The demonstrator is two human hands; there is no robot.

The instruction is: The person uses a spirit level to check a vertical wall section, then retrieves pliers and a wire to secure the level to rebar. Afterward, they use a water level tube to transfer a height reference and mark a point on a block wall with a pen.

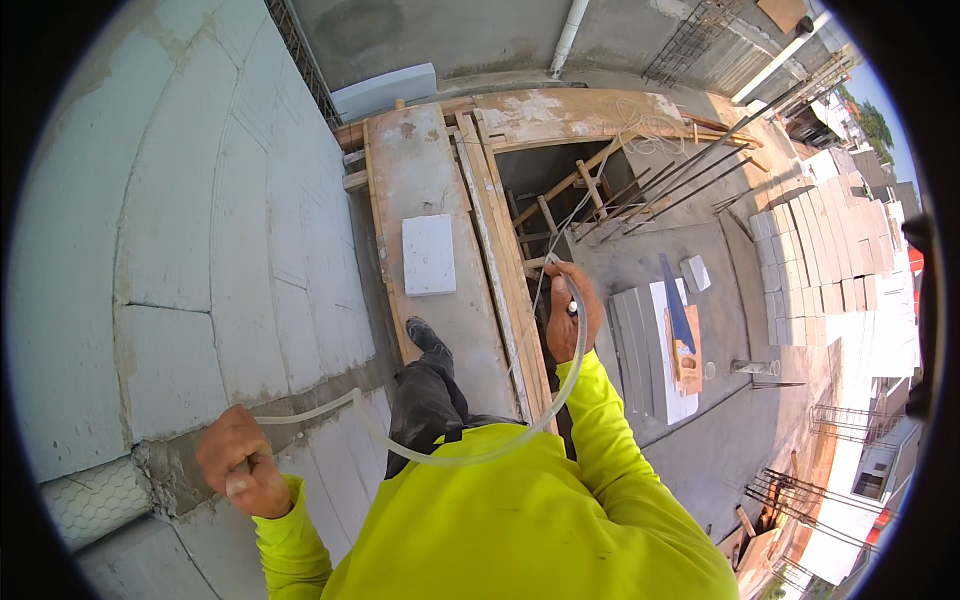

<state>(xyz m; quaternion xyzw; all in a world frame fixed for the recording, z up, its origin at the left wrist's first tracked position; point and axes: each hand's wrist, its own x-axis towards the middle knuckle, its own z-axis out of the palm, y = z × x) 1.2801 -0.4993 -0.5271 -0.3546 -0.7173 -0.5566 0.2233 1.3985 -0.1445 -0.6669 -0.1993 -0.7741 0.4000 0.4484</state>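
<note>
A clear plastic hose [470,461] hangs in a loop across my front, between both hands. My left hand [243,462] is closed in a fist at one stretch of it, close to the pale block wall [170,365]. With bent fingers my right hand [573,312] grips the other stretch, over the edge of the planks. A small dark-and-white object shows by the right fingers; its kind I cannot make out. Thinner strands run from this hand toward the far boards. A white block [428,255] lies on the board [420,165] ahead of my foot.
Right of the planks is an opening [545,175] with wooden poles. A handsaw [680,320] lies on stacked white blocks [640,360] farther right. Steel bars [690,165] stick out nearby, and a big stack of blocks [825,245] stands beyond. A white pipe [570,38] runs along the far wall.
</note>
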